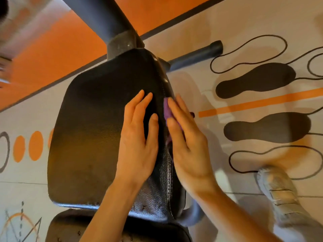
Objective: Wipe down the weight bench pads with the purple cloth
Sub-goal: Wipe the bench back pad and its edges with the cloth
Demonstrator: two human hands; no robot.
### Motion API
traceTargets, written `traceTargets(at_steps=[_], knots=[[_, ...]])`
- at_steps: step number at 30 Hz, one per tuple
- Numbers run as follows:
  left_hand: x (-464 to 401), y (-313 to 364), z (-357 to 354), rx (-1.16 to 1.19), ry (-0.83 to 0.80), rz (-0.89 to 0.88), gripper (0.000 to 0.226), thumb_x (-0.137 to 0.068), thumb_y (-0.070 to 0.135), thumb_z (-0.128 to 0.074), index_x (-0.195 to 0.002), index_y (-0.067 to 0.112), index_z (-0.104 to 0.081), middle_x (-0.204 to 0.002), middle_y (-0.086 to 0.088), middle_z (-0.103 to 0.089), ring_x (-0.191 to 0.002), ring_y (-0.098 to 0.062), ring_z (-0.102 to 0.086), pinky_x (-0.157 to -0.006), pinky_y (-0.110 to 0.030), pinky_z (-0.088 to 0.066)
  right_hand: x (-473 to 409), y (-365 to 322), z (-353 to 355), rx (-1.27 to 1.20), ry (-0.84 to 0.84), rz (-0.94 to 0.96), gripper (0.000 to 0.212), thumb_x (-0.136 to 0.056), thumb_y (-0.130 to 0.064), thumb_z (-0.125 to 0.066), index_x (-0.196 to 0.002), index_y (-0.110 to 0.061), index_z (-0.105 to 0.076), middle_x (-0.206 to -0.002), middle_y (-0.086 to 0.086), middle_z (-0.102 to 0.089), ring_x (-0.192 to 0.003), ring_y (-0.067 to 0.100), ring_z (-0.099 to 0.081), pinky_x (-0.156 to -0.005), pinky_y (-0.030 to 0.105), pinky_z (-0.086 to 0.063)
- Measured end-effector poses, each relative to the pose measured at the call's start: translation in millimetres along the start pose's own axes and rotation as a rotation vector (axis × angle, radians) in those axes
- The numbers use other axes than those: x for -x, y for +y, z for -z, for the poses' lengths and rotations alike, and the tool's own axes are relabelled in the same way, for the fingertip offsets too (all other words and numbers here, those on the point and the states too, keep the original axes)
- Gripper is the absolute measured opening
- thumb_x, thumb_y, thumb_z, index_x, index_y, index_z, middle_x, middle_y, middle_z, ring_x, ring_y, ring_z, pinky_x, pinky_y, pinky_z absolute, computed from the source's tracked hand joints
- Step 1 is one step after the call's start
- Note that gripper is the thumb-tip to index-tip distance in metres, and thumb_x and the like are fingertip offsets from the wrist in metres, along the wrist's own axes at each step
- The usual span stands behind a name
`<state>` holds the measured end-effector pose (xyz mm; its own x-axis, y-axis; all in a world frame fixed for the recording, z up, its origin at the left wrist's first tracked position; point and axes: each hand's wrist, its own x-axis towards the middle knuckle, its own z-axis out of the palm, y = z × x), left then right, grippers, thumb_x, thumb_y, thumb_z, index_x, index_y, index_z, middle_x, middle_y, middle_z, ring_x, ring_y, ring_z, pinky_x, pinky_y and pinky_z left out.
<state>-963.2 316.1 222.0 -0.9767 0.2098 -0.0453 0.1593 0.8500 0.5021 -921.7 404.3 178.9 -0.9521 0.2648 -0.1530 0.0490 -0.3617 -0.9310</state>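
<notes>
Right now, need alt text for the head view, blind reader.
A person's right hand presses a purple cloth flat against the right side edge of a black weight bench pad, while the left hand rests open on the pad's top. Below lies a grey floor printed with black footprints, beside a grey shoe.

The purple cloth (167, 109) is mostly hidden under the right hand (187, 145). The near pad (108, 227) is cut off by the bottom edge. The grey shoe (277, 194), near right, is blurred.
</notes>
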Motion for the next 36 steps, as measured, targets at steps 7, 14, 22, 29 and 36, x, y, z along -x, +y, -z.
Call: traceTargets(at_steps=[7,14,22,29,36], knots=[[1.2,1.5,-5.1,0.040,0.005,0.028,0.043,-0.102,0.021,-0.040,-0.145,0.019,-0.041,-0.153,0.009,-0.031,-0.140,0.003,-0.031,-0.115,-0.014,-0.027,-22.6,4.5,-3.0,0.031,0.025,-0.012,0.041,-0.101,-0.033,-0.038,-0.138,-0.019,-0.048,-0.141,-0.003,-0.051,-0.127,-0.002,-0.046,-0.099,0.015,-0.042],[-0.2,2.6,-5.5,0.011,-0.006,0.042,0.045,-0.101,0.025,-0.038,-0.146,0.024,-0.039,-0.154,0.012,-0.030,-0.144,-0.001,-0.028,-0.116,-0.017,-0.024,-95.2,5.5,-3.4,-0.019,-0.032,-0.089,0.032,-0.102,-0.021,-0.040,-0.130,-0.027,-0.053,-0.114,-0.016,-0.063,-0.100,-0.005,-0.059,-0.085,0.015,-0.045],[-3.7,1.8,-5.3,0.021,-0.018,0.065,0.047,-0.098,0.031,-0.036,-0.145,0.033,-0.034,-0.156,0.017,-0.025,-0.146,-0.003,-0.024,-0.115,-0.012,-0.020,-33.1,-10.0,2.1,0.183,-0.077,-0.027,0.045,-0.098,-0.041,-0.038,-0.142,-0.032,-0.042,-0.148,-0.023,-0.037,-0.121,-0.002,-0.051,-0.088,0.008,-0.045],[-14.7,7.8,5.0,-0.018,-0.018,0.100,0.052,-0.097,0.031,-0.042,-0.148,0.026,-0.034,-0.148,0.014,-0.035,-0.139,0.003,-0.032,-0.108,-0.003,-0.025,-116.4,-10.0,-4.5,0.033,-0.013,-0.285,0.026,-0.103,-0.029,-0.037,-0.105,-0.030,-0.063,-0.091,-0.008,-0.065,-0.080,-0.004,-0.059,-0.077,0.025,-0.048],[-86.8,-7.4,2.3,-0.050,0.040,0.112,0.047,-0.102,0.027,-0.043,-0.148,0.022,-0.037,-0.154,0.007,-0.029,-0.136,0.007,-0.032,-0.101,0.004,-0.023,-117.9,-11.0,-8.5,0.094,-0.080,-0.168,0.033,-0.102,-0.028,-0.038,-0.132,-0.029,-0.051,-0.128,-0.012,-0.059,-0.117,0.005,-0.056,-0.097,0.022,-0.048]])
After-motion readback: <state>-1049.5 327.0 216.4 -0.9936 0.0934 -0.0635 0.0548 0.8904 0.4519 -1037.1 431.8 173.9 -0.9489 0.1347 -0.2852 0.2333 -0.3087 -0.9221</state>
